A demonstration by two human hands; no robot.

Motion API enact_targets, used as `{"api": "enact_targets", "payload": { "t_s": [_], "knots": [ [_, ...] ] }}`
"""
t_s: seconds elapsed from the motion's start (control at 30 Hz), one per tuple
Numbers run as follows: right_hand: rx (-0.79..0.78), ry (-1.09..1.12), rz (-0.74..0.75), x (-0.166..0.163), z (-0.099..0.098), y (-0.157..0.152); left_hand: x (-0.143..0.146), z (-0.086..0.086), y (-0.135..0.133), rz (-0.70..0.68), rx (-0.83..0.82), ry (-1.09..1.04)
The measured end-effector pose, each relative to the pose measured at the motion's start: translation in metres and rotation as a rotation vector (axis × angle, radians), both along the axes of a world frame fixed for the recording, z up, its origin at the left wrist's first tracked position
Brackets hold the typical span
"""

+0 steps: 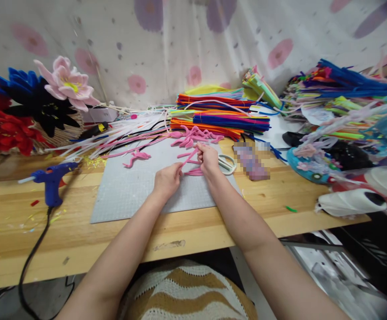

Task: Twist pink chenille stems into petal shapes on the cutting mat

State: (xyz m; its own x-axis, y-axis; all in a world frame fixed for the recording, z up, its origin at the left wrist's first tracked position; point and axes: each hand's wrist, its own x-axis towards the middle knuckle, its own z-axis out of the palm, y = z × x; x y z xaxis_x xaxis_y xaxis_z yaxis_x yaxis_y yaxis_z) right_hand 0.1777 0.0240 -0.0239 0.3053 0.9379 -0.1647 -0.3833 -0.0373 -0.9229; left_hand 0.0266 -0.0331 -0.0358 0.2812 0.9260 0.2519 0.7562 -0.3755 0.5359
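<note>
A short pink pipe cleaner (189,158) runs between my two hands above the grey cutting mat (126,191). My left hand (167,180) pinches its lower end, and my right hand (208,158) closes on the upper end. More pink pipe cleaners (193,172) lie on the mat just under my hands. Beyond them sits a heap of bent pink pieces (196,135). One twisted pink piece (136,157) rests apart on the left of the mat. Scissors with pale handles (227,164) lie beside my right wrist, their blades hidden.
A blue glue gun (55,180) stands at left, its cord hanging over the edge. Fuzzy flowers (68,84) rise behind it. Bundles of coloured pipe cleaners (230,120) line the back. A white thread spool (352,202) and a pixelated object (251,162) are at right.
</note>
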Motion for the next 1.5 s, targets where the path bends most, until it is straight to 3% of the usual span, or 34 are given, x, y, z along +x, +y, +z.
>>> {"api": "enact_targets", "payload": {
  "t_s": [0.2, 0.27, 0.5, 0.6, 0.73, 0.9, 1.03, 1.17, 1.4, 1.5],
  "knots": [
    [-0.019, -0.003, 0.433, -0.005, -0.004, -0.004, -0.009, 0.003, 0.000, 0.132, -0.023, 0.022],
    [-0.010, -0.056, 0.477, -0.012, -0.007, -0.007, -0.010, 0.004, 0.000, 0.160, -0.016, 0.058],
    [0.059, -0.204, 0.323, -0.032, -0.014, -0.014, -0.004, 0.007, 0.005, 0.193, -0.046, 0.040],
    [0.058, -0.179, 0.209, -0.036, -0.014, -0.015, -0.005, 0.009, 0.007, 0.163, -0.076, -0.022],
    [-0.002, -0.083, 0.178, -0.040, -0.011, -0.016, -0.007, 0.013, 0.007, 0.122, -0.151, -0.147],
    [-0.031, -0.025, 0.165, -0.041, -0.006, -0.016, -0.011, 0.013, 0.010, 0.063, -0.208, -0.270],
    [-0.012, -0.024, 0.230, -0.039, -0.003, -0.016, -0.011, 0.014, 0.016, 0.034, -0.391, -0.521],
    [0.023, -0.058, 0.331, -0.038, -0.003, -0.015, -0.008, 0.019, 0.017, 0.084, -0.630, -0.828],
    [0.061, -0.250, 0.393, -0.041, -0.003, -0.017, -0.014, 0.021, 0.012, 0.212, -0.763, -1.086],
    [0.076, -0.260, 0.344, -0.043, 0.000, -0.019, -0.018, 0.026, 0.012, 0.229, -0.884, -1.201]
  ]
}}
